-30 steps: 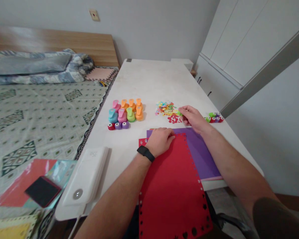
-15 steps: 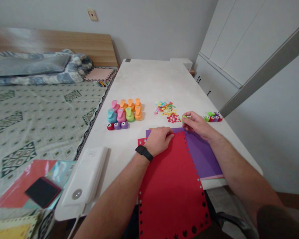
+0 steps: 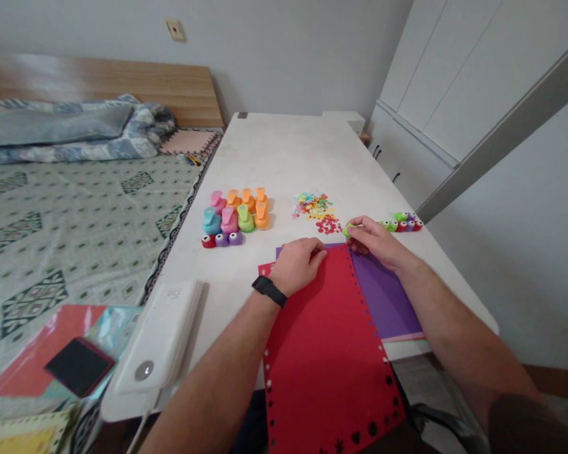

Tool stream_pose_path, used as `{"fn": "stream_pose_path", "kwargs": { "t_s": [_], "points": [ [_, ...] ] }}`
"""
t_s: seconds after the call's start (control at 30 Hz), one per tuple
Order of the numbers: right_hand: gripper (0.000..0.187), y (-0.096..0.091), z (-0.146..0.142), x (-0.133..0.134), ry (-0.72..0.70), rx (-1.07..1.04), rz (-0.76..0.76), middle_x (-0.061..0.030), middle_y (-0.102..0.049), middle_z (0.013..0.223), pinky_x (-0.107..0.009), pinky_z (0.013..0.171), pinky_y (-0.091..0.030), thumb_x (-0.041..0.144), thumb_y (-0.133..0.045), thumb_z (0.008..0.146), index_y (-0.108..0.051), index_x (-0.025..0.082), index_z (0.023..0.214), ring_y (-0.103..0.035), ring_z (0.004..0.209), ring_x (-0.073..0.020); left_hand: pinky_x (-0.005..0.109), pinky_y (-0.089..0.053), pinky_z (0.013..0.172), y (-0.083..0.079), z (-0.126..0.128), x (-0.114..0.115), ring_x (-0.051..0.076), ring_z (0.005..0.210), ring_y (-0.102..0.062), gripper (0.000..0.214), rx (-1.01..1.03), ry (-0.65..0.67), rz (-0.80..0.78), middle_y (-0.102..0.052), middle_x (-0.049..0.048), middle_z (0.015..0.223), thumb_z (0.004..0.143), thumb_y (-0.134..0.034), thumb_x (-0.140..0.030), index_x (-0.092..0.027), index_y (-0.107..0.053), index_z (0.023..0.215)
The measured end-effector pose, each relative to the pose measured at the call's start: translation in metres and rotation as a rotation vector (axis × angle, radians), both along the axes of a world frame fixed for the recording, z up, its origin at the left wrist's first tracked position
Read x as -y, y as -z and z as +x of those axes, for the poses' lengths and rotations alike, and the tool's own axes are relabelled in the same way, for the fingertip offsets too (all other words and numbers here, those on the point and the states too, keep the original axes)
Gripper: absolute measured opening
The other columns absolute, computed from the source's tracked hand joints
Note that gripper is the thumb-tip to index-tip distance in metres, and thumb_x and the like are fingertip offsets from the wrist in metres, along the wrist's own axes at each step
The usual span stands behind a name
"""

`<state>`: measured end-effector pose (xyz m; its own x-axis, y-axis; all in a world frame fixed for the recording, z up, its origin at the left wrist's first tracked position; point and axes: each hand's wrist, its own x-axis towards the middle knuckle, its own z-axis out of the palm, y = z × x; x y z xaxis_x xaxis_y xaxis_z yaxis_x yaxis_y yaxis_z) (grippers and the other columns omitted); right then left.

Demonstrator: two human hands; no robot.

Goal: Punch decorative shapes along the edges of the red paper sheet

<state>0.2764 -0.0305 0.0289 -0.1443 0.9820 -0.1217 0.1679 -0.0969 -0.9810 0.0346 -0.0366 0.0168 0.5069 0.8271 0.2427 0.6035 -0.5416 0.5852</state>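
At the far left a bed with a patterned grey-green cover (image 3: 76, 214) runs alongside the long white table (image 3: 284, 157); near the bottom left corner a flat black rectangular object (image 3: 79, 366) lies on loose sheets of red and teal paper (image 3: 33, 353); a white rectangular device with a round button (image 3: 158, 337) sits on the table's near left corner; farther up the table a tight cluster of plastic paper punches in pink, orange, teal and green (image 3: 236, 211) stands with three small round ones, red and purple, in a row just in front; the left hand (image 3: 299, 265), with a black band on its wrist (image 3: 267, 290), lies palm down with fingers loosely curled on the top edge of a large red paper sheet with punched holes along its borders (image 3: 331, 340), pressing it flat and gripping nothing; this red sheet hangs over the near table edge and overlaps a purple paper sheet (image 3: 383, 296) to its right; beyond them a small heap of multicoloured paper cut-outs (image 3: 316, 211) lies on the table; the right hand (image 3: 373, 239) pinches a small green round paper punch (image 3: 348, 231) between thumb and fingertips, right at the top right corner of the red sheet; just right of that hand a short row of small green, red and purple punches (image 3: 404, 222) rests near the table's right edge; white cupboard doors (image 3: 435, 82) stand beyond.
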Motion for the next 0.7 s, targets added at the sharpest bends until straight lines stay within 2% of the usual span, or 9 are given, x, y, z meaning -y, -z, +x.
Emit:
{"fn": "stream_pose_path", "kwargs": {
  "t_s": [0.3, 0.7],
  "points": [
    [0.033, -0.0039, -0.0023, 0.0035, -0.064, -0.023, 0.022, 0.0034, -0.064, 0.076, -0.023, 0.053, -0.032, 0.048, -0.073, 0.088, -0.06, 0.022, 0.106, -0.053, 0.061, -0.0104, 0.033, -0.049, 0.08, -0.0023, -0.0003, 0.0011, 0.021, 0.088, -0.068, 0.016, -0.011, -0.021, 0.005, -0.076, 0.0042, 0.095, 0.1, -0.055, -0.03, -0.02, -0.069, 0.098],
    [0.035, -0.002, 0.0007, 0.0031, -0.122, 0.024, 0.054, 0.0037, -0.061, 0.077, -0.025, 0.053, -0.032, 0.048, -0.069, 0.091, -0.061, 0.021, 0.113, -0.05, 0.062, -0.011, 0.033, -0.049, 0.077, -0.0011, -0.0001, 0.0009, 0.021, 0.087, -0.068, 0.017, -0.014, -0.03, 0.006, -0.075, 0.0043, 0.095, 0.1, -0.055, -0.03, -0.021, -0.069, 0.098]
  ]
}}
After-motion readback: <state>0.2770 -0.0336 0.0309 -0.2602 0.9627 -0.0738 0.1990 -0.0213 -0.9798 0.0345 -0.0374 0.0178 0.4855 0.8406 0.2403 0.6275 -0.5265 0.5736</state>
